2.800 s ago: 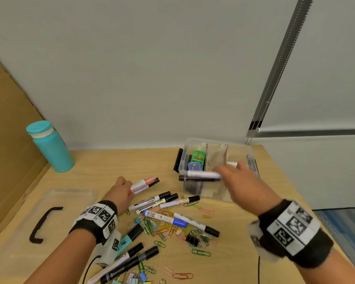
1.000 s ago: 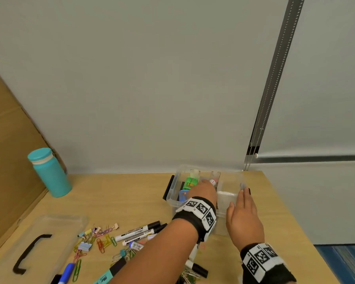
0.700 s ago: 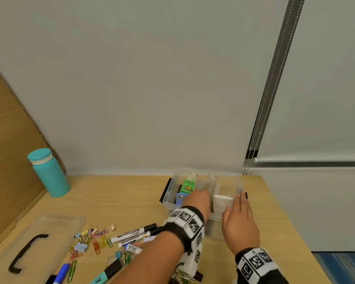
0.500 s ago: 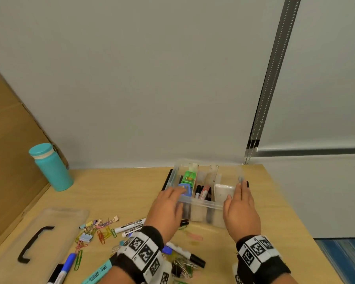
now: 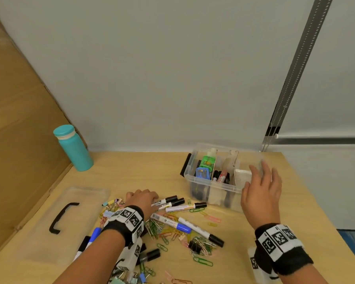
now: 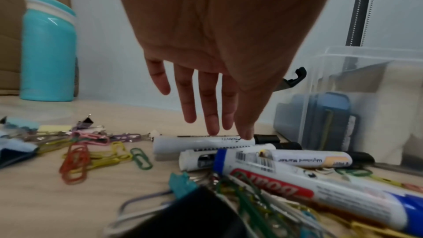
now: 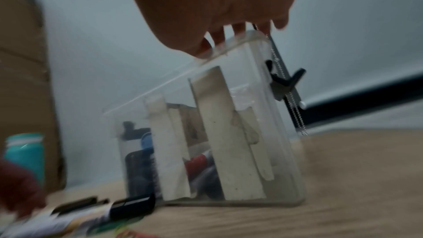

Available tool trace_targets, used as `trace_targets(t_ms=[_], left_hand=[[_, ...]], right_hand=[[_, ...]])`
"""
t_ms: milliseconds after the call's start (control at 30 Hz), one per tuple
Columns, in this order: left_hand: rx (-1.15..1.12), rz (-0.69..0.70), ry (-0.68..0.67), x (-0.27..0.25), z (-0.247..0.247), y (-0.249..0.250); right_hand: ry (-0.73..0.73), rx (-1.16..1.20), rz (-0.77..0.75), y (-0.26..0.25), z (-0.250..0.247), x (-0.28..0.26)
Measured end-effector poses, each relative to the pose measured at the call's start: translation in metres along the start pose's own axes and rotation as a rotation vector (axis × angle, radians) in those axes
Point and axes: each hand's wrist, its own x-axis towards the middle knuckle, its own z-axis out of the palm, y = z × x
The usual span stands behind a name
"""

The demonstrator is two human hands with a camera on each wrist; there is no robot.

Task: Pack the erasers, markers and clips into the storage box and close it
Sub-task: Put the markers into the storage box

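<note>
- Fingers of the left hand [image 6: 213,71] were straight and spread, tips touching a white marker [image 6: 203,144] in the pile of markers and clips on the table [image 5: 131,169].
- The right hand [image 5: 261,193] lay flat and loose on the storage box [image 5: 213,187] rim, holding nothing.
- The clear lid [image 5: 55,222] lay apart, at the left.

Left hand [image 5: 142,199] moved from box [image 5: 211,186] to markers [image 5: 168,201].

Left hand [image 5: 140,199] reaches down, fingers [image 6: 211,115] straight; right hand [image 5: 261,190] spread flat.
</note>
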Motion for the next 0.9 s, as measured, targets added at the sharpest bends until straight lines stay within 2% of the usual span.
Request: trace_targets(t_ms=[67, 100, 167, 233, 333, 400, 533, 633, 733, 900], left_hand=[[0.007, 0.024, -0.009, 0.007, 0.002, -0.001], [0.019, 0.035, -0.012, 0.01, 0.003, -0.002], [0.04, 0.054, -0.019, 0.015, 0.008, -0.005], [0.028, 0.068, -0.02, 0.02, 0.011, -0.008], [0.01, 0.093, -0.005, 0.024, 0.014, -0.012], [-0.007, 0.113, -0.006, 0.027, 0.016, -0.015], [-0.03, 0.145, -0.037, 0.03, 0.017, -0.019], [-0.021, 0.162, -0.055, 0.032, 0.016, -0.02], [0.019, 0.192, -0.079, 0.031, 0.015, -0.022], [0.037, 0.202, -0.078, 0.027, 0.015, -0.024]], right_hand=[[0.08, 0.037, -0.216, -0.025, -0.01, -0.012], [0.066, 0.06, -0.336, -0.04, -0.011, -0.021], [-0.103, 0.049, -0.506, -0.066, -0.008, -0.037], [-0.38, -0.035, -0.472, -0.082, 0.004, -0.049], [-0.732, -0.197, -0.259, -0.079, 0.027, -0.06], [-0.83, -0.244, -0.185, -0.075, 0.03, -0.063], [-0.811, -0.26, -0.147, -0.075, 0.03, -0.06], [-0.683, -0.161, -0.086, -0.079, 0.031, -0.055], [-0.605, -0.091, -0.118, -0.092, 0.036, -0.051], [-0.692, -0.24, -0.168, -0.105, 0.055, -0.04]])
